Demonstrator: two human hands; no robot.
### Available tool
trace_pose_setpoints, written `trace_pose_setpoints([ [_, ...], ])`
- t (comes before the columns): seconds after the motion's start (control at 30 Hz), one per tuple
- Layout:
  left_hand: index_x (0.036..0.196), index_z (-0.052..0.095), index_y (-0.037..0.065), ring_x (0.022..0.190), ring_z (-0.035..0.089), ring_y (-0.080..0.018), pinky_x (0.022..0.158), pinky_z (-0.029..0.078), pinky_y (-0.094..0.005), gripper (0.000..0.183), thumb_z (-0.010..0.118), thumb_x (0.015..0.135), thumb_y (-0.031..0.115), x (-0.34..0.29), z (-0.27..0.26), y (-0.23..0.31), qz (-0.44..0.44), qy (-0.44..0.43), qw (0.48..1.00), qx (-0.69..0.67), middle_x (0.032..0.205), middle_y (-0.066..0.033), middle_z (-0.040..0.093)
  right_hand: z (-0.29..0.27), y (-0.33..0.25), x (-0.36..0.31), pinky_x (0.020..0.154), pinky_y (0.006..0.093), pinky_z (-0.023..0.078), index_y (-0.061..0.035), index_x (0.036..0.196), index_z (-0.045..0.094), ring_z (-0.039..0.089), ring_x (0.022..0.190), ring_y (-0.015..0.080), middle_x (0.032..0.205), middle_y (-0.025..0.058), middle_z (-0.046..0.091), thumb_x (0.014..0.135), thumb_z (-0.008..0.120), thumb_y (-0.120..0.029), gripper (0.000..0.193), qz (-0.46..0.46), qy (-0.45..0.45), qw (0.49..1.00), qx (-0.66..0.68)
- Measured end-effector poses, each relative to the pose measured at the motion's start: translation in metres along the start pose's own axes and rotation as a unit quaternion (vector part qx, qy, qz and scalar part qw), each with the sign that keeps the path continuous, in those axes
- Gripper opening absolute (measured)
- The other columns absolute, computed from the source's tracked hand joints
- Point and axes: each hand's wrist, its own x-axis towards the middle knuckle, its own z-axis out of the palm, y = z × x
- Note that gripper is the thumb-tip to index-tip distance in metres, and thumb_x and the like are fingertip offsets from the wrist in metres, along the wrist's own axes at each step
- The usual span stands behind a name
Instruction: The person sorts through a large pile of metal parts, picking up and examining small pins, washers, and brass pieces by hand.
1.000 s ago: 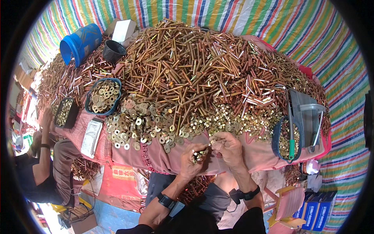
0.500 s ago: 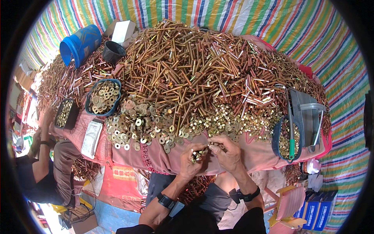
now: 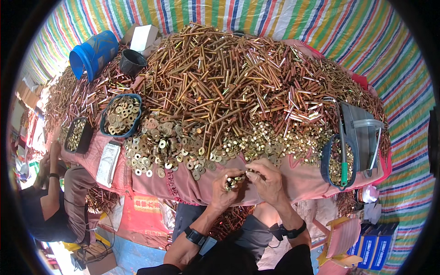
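My left hand (image 3: pixel 223 189) is closed around a bundle of brassy bolts (image 3: pixel 231 182), their ends poking out toward me. Beside it, my right hand (image 3: pixel 268 181) pinches at the far end of the bundle, thumb and fingertips together. A small brassy piece shows at those fingertips, too small to name. Both hands hover over the near edge of the pink cloth (image 3: pixel 188 181). Just beyond them lie loose gold nuts (image 3: pixel 261 142), and to the left spreads a heap of flat washers (image 3: pixel 160 142). Behind these rises a large pile of long bolts (image 3: pixel 211 78).
A washer-filled basin (image 3: pixel 104 124), a dark tub of nuts (image 3: pixel 85 145) and a silver packet (image 3: pixel 108 163) sit left. To the right stand a basket of nuts (image 3: pixel 324 169) with a green-handled tool (image 3: pixel 344 173) and a grey scoop-like container (image 3: pixel 355 130). A co-worker (image 3: pixel 50 201) sits at far left.
My right fingertips have shifted slightly at the bundle's end; my left hand keeps its hold on the bolts. At far left, the co-worker's arm has drawn down a little.
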Motion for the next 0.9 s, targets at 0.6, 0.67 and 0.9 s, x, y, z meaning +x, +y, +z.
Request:
trace_pose_setpoints([
  [0.6, 0.107, 0.070, 0.001, 0.098, 0.072, -0.0287, 0.088, 0.057, -0.0381, 0.025, 0.073, 0.083, -0.005, 0.000, 0.004, -0.003, -0.010, 0.020, 1.000, -0.021, 0.106, -0.0148, 0.074, 0.008, 0.013, -0.007, 0.070, 0.0322, 0.056, 0.0003, 0.102, 0.074, 0.069, 0.080, 0.0159, 0.094, 0.0107, 0.072, 0.082, 0.094, -0.025, 0.038, 0.014, 0.022, 1.000, 0.002],
  [0.67, 0.108, 0.070, 0.001, 0.098, 0.072, -0.0283, 0.087, 0.057, -0.0379, 0.026, 0.073, 0.083, -0.005, 0.001, 0.003, -0.003, 0.021, 0.021, 1.000, 0.000, 0.106, -0.0148, 0.074, 0.008, 0.013, -0.009, 0.072, 0.0322, 0.057, 0.0006, 0.104, 0.074, 0.070, 0.081, 0.0166, 0.097, 0.0112, 0.072, 0.082, 0.093, -0.025, 0.038, 0.074, 0.030, 0.997, 0.018],
  [0.9, 0.109, 0.071, 0.000, 0.102, 0.071, -0.0268, 0.090, 0.055, -0.0364, 0.024, 0.074, 0.085, -0.004, -0.001, 0.003, -0.001, -0.027, 0.012, 0.999, -0.044, 0.108, -0.0134, 0.073, 0.006, 0.015, -0.010, 0.072, 0.0317, 0.057, 0.0004, 0.105, 0.074, 0.070, 0.080, 0.0170, 0.099, 0.0115, 0.072, 0.086, 0.090, -0.022, 0.034, 0.063, -0.003, 0.997, 0.034],
])
